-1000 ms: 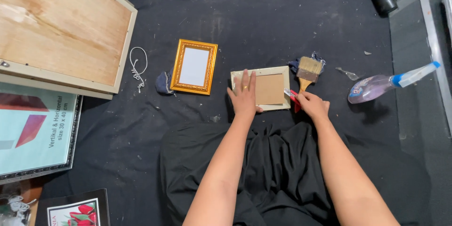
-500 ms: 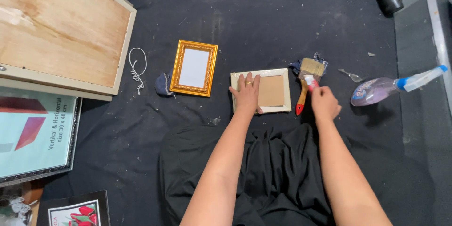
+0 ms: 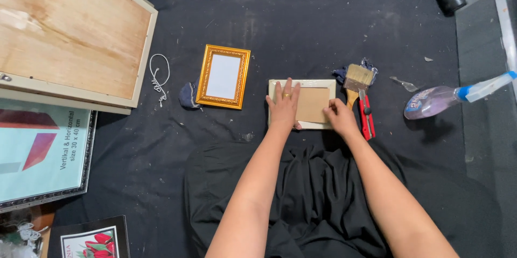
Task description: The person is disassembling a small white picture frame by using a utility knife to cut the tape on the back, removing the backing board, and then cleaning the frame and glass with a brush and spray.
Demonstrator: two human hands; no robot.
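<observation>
Head view. Centre of frame: my left hand (image 3: 284, 108) lies flat, fingers spread, on the left part of a small cream picture frame (image 3: 301, 82) that rests face down, its brown backing board (image 3: 313, 104) showing. My right hand (image 3: 339, 118) rests on the frame's lower right corner, fingers curled onto the board's edge; neither hand grips anything. Just right of the frame: a paintbrush (image 3: 357, 80) and a red utility knife (image 3: 367, 118), the knife just beside my right hand. Far right: a spray bottle (image 3: 447, 97) on its side. Left of centre: a gold picture frame (image 3: 223, 76). Upper left: a large wooden-backed frame (image 3: 64, 32). All lie on a black cloth (image 3: 301, 21).
</observation>
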